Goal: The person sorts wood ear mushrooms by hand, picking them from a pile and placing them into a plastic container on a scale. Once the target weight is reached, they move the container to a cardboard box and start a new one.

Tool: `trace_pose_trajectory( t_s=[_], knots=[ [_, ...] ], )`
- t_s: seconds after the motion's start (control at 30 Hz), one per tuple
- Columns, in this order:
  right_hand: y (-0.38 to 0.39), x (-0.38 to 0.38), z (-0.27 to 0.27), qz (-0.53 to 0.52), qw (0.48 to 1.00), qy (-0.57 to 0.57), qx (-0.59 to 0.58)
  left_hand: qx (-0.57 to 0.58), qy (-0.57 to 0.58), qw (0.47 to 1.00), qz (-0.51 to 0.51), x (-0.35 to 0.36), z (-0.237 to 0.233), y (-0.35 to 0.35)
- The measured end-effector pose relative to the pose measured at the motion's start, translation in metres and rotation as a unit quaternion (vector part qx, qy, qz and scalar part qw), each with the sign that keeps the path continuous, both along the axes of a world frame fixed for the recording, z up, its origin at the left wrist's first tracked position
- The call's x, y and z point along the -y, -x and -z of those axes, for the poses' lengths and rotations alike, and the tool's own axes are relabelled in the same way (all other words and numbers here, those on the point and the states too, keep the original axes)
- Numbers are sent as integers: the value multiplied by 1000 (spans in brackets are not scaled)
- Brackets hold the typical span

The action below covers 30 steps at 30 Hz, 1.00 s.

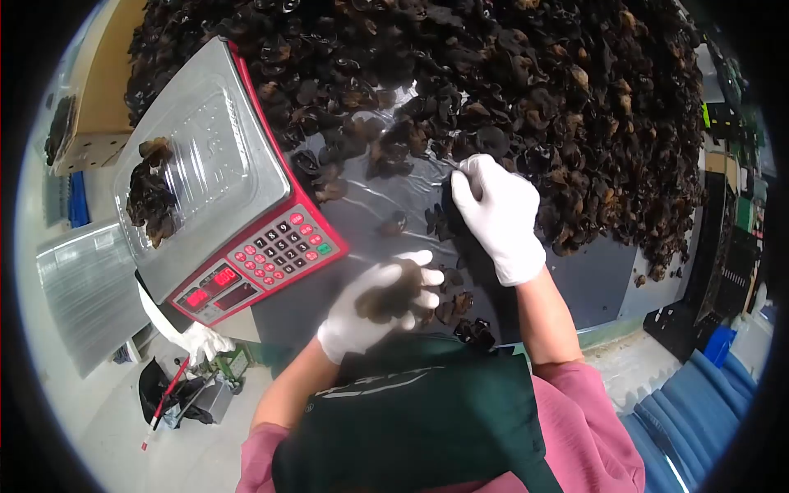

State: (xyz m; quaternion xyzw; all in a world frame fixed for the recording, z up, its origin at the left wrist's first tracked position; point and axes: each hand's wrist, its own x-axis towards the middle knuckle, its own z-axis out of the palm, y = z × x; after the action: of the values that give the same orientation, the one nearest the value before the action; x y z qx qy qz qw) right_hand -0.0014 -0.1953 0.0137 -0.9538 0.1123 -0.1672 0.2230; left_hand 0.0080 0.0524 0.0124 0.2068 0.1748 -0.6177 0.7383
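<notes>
White gloves cover both my hands. My left hand [366,316] is turned palm up near my apron, with its fingers loosely curled. A blurred brown wood ear mushroom [389,292] lies across its palm. My right hand [500,215] is closed, thumb against bent fingers, at the near edge of a large heap of dark wood ear mushrooms [526,99]. Whatever it may hold is hidden. A few loose pieces [454,306] lie on the dark table surface between my hands. A small clump of wood ears [151,193] sits on the scale's metal pan [214,156].
The red scale [283,246] with lit digits and a keypad stands at the left. Behind it is a cardboard box [103,82]. White cloth [201,341] hangs below the scale, above a black bag [160,390] on the floor. Blue material [690,419] lies at the lower right.
</notes>
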Motion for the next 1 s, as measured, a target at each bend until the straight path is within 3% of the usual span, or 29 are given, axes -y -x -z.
trace_pose_trajectory(
  t_s=[0.07, 0.13, 0.17, 0.2, 0.23, 0.3, 0.33, 0.37, 0.47, 0.53, 0.57, 0.6, 0.67, 0.73, 0.77, 0.87, 0.9, 0.93, 0.97, 1.0],
  knots=[
    [18, -10, -24, -27, 990, -132, -46, 34, -50, 998, -16, 3, -11, -4],
    [33, -12, -43, -156, 958, -231, -65, 72, -39, 996, -46, 6, -7, -2],
    [35, -9, -57, -168, 950, -229, -131, -16, -10, 997, -74, 8, -6, -5],
    [31, -3, -44, -120, 969, -205, -68, -104, 17, 989, -100, 10, -6, -8],
    [26, 3, -33, -68, 981, -179, -7, -97, 29, 990, -93, 10, -3, -7],
    [11, 17, -27, 66, 992, -103, -23, -79, 54, 992, -80, 9, 4, -7],
    [2, 26, -26, 101, 993, 0, -64, -63, 35, 995, -74, 8, 3, -7],
    [-4, 32, -14, 87, 990, 91, -72, -47, 15, 996, -70, 6, 0, -7],
    [-3, 39, 9, 50, 988, 143, -15, 58, -100, 993, -27, 5, -10, -6],
    [8, 31, -5, 87, 995, -16, -42, 89, -150, 984, -21, 4, -14, -4],
    [14, 31, -6, 120, 974, -187, -49, 78, -150, 985, -26, 4, -13, -5],
    [13, 23, -28, 153, 915, -368, -64, 67, -148, 986, -28, 6, -13, -6],
    [21, 32, -43, 153, 841, -500, -136, 86, -153, 984, -17, 9, -16, -6],
    [32, 36, -42, 128, 810, -558, -123, 41, -127, 991, -32, 12, -12, -6],
    [35, 37, -42, 112, 794, -586, -116, -28, -15, 997, -64, 9, -6, -8],
    [39, 22, -60, 107, 815, -543, -173, -65, -49, 994, -75, 20, -12, -11],
    [41, 19, -60, 41, 839, -512, -179, 127, -90, 987, -45, 23, -16, -8],
    [42, 15, -60, -24, 860, -478, -179, 315, -127, 941, -14, 27, -20, -4],
    [44, 11, -60, -86, 875, -445, -171, 304, -113, 946, -24, 27, -18, -4],
    [41, 3, -61, -69, 886, -430, -158, 293, -99, 950, -33, 28, -16, -4]
  ],
)
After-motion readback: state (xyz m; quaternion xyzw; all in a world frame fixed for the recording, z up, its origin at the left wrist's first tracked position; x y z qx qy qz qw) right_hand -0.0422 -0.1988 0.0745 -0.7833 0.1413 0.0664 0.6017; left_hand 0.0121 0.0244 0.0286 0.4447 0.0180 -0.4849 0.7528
